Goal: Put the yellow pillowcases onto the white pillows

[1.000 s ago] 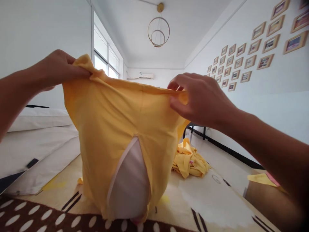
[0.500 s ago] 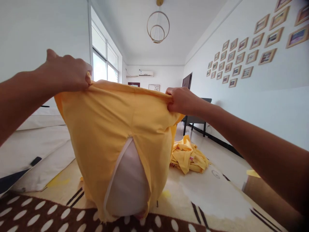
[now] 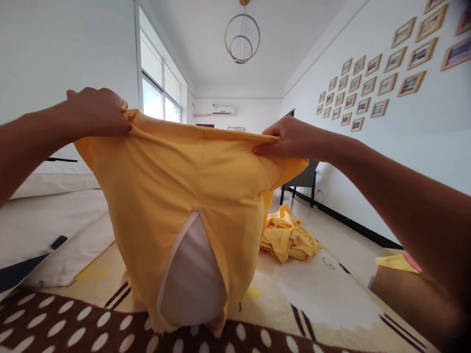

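Observation:
A yellow cushion cover [image 3: 176, 171] stands upright in front of me. Through a long slit in its near side shows a white cushion [image 3: 195, 279]. My left hand [image 3: 97, 112] is closed on the cover's top left corner. At the top right, my right hand [image 3: 294, 138] pinches the cover's upper edge, with the thumb on the near face and a yellow corner sticking out beyond the hand. Between the two hands the top edge is stretched nearly straight. The cover's lower end reaches down to the rug.
Behind on the right lies a crumpled heap of yellow cloth [image 3: 290, 235]. A cream rug [image 3: 312, 289] with a brown, white-dotted border [image 3: 106, 321] covers the floor. White upholstery [image 3: 55, 211] is at the left, a dark chair [image 3: 301, 179] farther back. A box-like brown thing [image 3: 397, 289] stands at the right.
My right hand has moved to the right and slightly up along the top edge, and my left hand slightly left. The cover's top is stretched wider, its right corner now spread out.

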